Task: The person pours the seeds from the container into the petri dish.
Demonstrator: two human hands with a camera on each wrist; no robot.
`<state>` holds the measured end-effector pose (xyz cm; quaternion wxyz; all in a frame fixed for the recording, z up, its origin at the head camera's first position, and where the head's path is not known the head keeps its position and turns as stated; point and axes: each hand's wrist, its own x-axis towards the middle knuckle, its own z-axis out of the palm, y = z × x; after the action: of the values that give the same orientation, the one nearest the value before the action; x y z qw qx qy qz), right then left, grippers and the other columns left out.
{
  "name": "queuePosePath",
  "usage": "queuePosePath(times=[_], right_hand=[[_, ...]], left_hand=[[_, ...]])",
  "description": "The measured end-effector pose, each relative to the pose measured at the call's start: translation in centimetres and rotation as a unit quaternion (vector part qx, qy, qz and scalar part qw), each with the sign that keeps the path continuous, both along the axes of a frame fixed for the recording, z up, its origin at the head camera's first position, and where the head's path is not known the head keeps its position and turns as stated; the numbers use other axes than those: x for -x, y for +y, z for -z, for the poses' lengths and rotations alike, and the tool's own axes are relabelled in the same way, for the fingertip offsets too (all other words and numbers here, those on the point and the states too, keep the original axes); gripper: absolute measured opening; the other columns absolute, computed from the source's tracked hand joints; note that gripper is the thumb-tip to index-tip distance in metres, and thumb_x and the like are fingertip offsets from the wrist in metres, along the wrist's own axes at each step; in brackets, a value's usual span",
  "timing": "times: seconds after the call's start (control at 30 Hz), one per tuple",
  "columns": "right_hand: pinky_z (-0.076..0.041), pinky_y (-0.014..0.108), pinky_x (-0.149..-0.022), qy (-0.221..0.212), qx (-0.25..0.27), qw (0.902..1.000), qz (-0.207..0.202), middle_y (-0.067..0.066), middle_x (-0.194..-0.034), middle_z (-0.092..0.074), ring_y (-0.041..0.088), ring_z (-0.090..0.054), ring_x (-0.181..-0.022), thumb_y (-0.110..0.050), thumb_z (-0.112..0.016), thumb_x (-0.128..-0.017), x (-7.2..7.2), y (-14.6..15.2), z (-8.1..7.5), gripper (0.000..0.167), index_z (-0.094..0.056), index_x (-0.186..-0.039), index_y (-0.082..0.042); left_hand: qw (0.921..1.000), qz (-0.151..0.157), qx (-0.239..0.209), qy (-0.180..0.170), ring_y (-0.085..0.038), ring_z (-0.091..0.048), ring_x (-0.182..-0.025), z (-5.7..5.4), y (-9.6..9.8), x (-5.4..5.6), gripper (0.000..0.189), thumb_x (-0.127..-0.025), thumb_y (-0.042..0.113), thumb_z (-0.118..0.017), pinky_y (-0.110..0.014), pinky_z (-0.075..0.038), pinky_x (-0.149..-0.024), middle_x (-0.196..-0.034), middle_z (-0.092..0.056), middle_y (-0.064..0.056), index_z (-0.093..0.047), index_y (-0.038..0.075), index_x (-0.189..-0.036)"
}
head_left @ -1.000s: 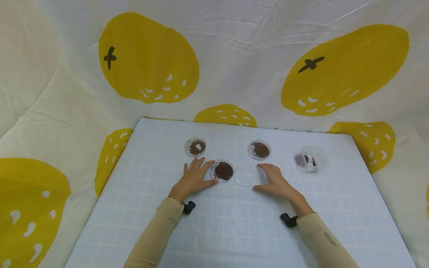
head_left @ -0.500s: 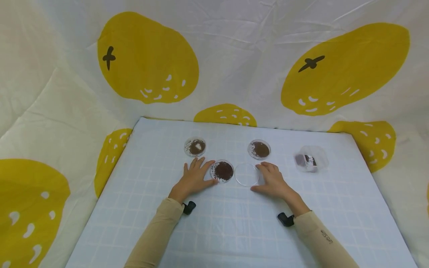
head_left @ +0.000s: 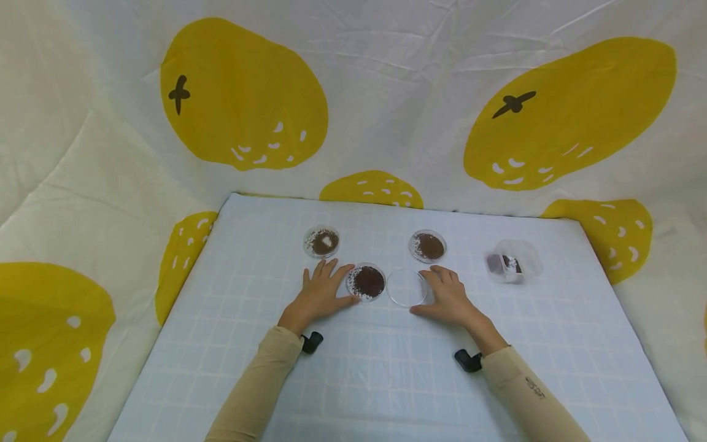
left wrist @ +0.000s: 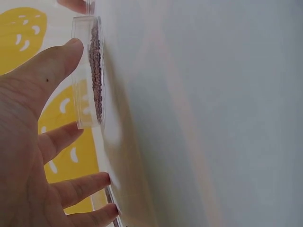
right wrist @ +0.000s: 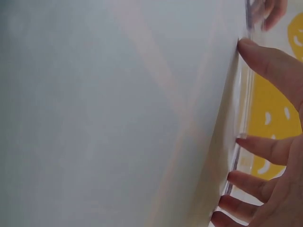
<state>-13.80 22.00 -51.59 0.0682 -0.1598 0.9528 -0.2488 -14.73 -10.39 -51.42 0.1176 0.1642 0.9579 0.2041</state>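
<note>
In the head view my left hand [head_left: 318, 293] holds a clear round petri dish [head_left: 367, 282] by its rim, thumb and index finger on either side. Dark brown granules and white bits lie in that dish. Seen edge-on in the left wrist view, the petri dish [left wrist: 96, 71] stands with a brown layer along its bottom. Just right of it a clear petri dish lid [head_left: 406, 288] lies flat on the cloth, with nothing visible in it. My right hand [head_left: 448, 299] pinches this lid's edge between thumb and index finger; its other fingers rest near the cloth.
Behind the hands stand two more petri dishes, a left one [head_left: 321, 242] and a right one [head_left: 428, 246], with brown and white contents. A clear plastic tub [head_left: 531, 261] sits to the right, holding dark and white material. Patterned fabric [head_left: 386, 123] rises behind the table.
My right hand has moved slightly left, its thumb and index finger coming in closer around the lid. The left hand and the petri dish stay where they were.
</note>
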Motion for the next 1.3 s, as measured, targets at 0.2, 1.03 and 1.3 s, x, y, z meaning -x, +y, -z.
queuePosePath(times=[0.2,1.03,1.3], right_hand=[[-0.027,0.073,-0.099,-0.001,-0.007,1.0000,0.000,0.032,-0.146,-0.034,0.054,-0.029,-0.132,-0.042,-0.087,-0.074,0.08,-0.07,0.08,0.089,-0.048,-0.143,-0.002],[-0.029,0.069,-0.101,0.013,0.037,0.9992,-0.004,0.027,-0.143,-0.043,0.049,-0.036,-0.130,-0.041,-0.087,-0.075,0.34,-0.44,-0.12,0.089,-0.045,-0.144,-0.002],[-0.031,0.062,-0.106,0.028,0.076,0.9964,-0.023,0.023,-0.147,-0.042,0.044,-0.036,-0.133,-0.038,-0.087,-0.075,0.31,-0.45,-0.28,0.090,-0.043,-0.146,-0.004]], left_hand=[[1.0000,0.000,0.001,-0.001,-0.045,-0.011,-0.148,0.01,0.00,-0.04,0.080,-0.089,0.062,-0.065,-0.074,-0.006,-0.109,-0.162,-0.025,-0.016,-0.035,0.029,-0.156],[1.0000,0.000,-0.003,-0.001,-0.044,-0.010,-0.149,0.14,-0.06,0.19,0.079,-0.089,0.062,-0.065,-0.074,-0.007,-0.110,-0.162,-0.024,-0.016,-0.036,0.031,-0.155],[1.0000,0.000,-0.004,-0.001,-0.044,-0.010,-0.149,0.06,-0.12,0.05,0.078,-0.089,0.061,-0.066,-0.074,-0.007,-0.109,-0.162,-0.025,-0.015,-0.036,0.031,-0.155]])
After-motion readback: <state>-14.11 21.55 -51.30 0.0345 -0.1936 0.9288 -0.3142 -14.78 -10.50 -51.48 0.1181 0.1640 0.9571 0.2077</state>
